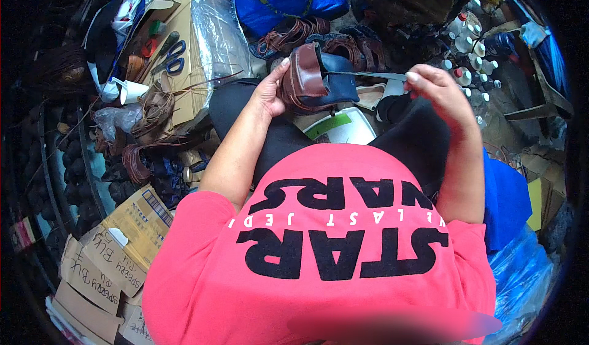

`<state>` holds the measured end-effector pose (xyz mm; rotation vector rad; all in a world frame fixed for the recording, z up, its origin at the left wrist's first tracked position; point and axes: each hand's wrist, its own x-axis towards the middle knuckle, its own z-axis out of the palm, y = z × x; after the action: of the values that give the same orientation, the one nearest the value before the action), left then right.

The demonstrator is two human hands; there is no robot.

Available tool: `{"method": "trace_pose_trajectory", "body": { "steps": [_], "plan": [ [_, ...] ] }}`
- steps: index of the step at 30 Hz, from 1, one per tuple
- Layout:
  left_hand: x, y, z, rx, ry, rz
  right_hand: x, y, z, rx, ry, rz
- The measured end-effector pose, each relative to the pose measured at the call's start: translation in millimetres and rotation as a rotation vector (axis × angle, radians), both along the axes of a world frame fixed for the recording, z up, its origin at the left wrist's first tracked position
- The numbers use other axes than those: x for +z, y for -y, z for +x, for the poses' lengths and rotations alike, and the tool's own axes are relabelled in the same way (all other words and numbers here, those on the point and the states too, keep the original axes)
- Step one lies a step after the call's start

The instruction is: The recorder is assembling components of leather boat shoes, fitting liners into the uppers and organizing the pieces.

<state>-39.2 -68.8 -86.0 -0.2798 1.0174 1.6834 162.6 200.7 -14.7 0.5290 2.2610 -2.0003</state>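
**Your left hand [269,94] on a brown and dark-blue leather shoe piece [305,70]; your right hand [438,90] on a long, thin grey strip [377,75]**

Far left: dark, rounded forms lie in rows. Below them are cut pieces of brown corrugated cardboard [92,274] with handwriting in black. Above, a small white cup [133,91] lies tipped on its side, near a pair of scissors with dark-blue looped handles [175,58]. The scissors rest on a flat tan cardboard sheet [195,96]; clear, crinkled plastic sheeting [224,35] lies beside it.

Centre: the shoe piece is above your lap. Your left hand grips it at its left side, thumb against the brown leather; your fingers are largely hidden behind it. Beyond it lie brown strapped leather footwear [293,35] and a bright-blue bag [279,4]. Nearer you, a white, rounded-corner piece with a green patch [348,127] sits between your legs.

Right of centre: the strip runs roughly level from the shoe piece's dark-blue part to your right hand, which pinches its right end between thumb and fingers. Its material, and whether it is fastened to the leather, I cannot tell.

Far right: a cluster of small, pale, capped bottles [464,43] stands beyond your right hand; nearer you is a smooth, bright-blue sheet [504,204].
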Motion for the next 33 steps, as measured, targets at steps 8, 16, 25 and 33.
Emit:
{"method": "trace_pose_trajectory", "body": {
  "steps": [8, 16, 25, 33],
  "plan": [
    [28, 14, 4, -0.205, -0.106, 0.368, 11, -9, 8, 0.093, -0.145, 0.093],
    [91, 22, -9, -0.591, -0.280, 0.405, -31, 10, -70, 0.120, -0.222, -0.020],
    [100, 64, -22, -0.549, -0.433, 0.498, -38, 58, -118, 0.650, 0.522, -0.528],
    [93, 78, -49, -0.254, -0.717, 0.725, -74, -8, -84, 0.084, -0.022, -0.574]
  ]
}}
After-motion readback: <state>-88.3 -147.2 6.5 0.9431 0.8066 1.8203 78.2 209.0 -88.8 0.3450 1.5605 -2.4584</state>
